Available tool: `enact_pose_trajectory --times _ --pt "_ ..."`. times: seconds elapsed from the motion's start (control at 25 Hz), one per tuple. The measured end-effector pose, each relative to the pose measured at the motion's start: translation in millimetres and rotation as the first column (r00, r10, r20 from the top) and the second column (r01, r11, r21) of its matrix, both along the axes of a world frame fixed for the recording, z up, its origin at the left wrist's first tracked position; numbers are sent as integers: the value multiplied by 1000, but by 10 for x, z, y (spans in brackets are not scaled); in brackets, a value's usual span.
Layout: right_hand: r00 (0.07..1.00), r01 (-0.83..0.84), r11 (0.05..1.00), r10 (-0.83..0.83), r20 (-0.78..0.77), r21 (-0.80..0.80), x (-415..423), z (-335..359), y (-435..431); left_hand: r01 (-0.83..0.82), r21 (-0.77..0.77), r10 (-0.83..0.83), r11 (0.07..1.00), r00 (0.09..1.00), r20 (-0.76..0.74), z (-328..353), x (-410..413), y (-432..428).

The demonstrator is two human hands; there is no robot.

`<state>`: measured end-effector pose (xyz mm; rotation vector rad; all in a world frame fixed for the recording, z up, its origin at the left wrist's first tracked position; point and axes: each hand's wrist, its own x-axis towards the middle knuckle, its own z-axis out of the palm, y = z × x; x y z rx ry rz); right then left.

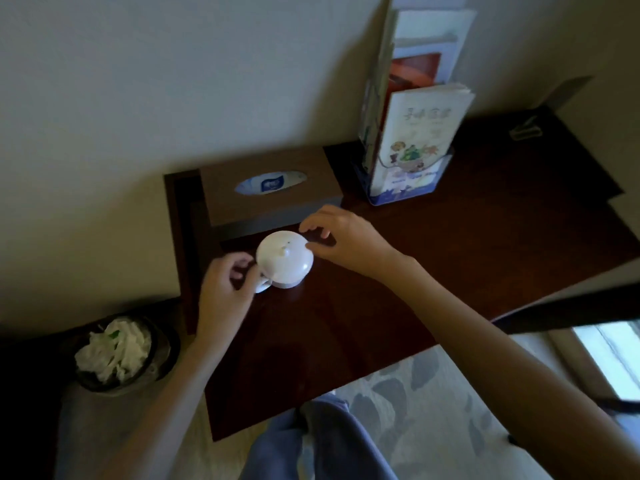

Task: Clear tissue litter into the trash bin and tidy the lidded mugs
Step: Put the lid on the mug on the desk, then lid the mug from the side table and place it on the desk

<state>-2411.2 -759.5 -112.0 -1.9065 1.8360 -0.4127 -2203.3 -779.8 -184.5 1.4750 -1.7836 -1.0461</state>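
A white lidded mug (284, 258) stands on the dark wooden table (433, 258), just in front of the tissue box. My left hand (227, 285) is at the mug's left side with its fingers curled around the handle. My right hand (341, 237) hovers at the mug's right edge, fingers spread, fingertips close to or touching the lid. On the floor to the left sits a dark round trash bin (161, 344) filled with crumpled white tissue (116, 348). Only one mug is in view.
A brown tissue box (270, 188) lies at the table's back left against the wall. A clear stand with brochures (412, 140) rises to its right. A small clip (524, 131) lies at the far right. My knees and a patterned carpet show below the table edge.
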Motion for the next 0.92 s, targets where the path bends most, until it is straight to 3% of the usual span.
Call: enact_pose_trajectory --times 0.12,0.28,0.52,0.68,0.92 --pt "979 202 975 -202 7 -90 -336 108 301 86 -201 -95 976 995 -33 324 -211 -55" --pt "907 400 905 -414 -81 -147 -863 234 935 339 -345 -370 875 929 -25 705 -989 112" --pt "710 662 722 -690 -138 -201 -1680 445 2315 646 -369 -686 669 727 30 905 -2410 1049" --pt "534 810 554 -833 -146 -193 -2231 513 3574 752 -410 -809 516 585 54 935 -3324 2057" --pt "283 937 303 -950 -136 -170 -2865 382 5728 890 -347 -935 296 344 85 791 -4471 3910"
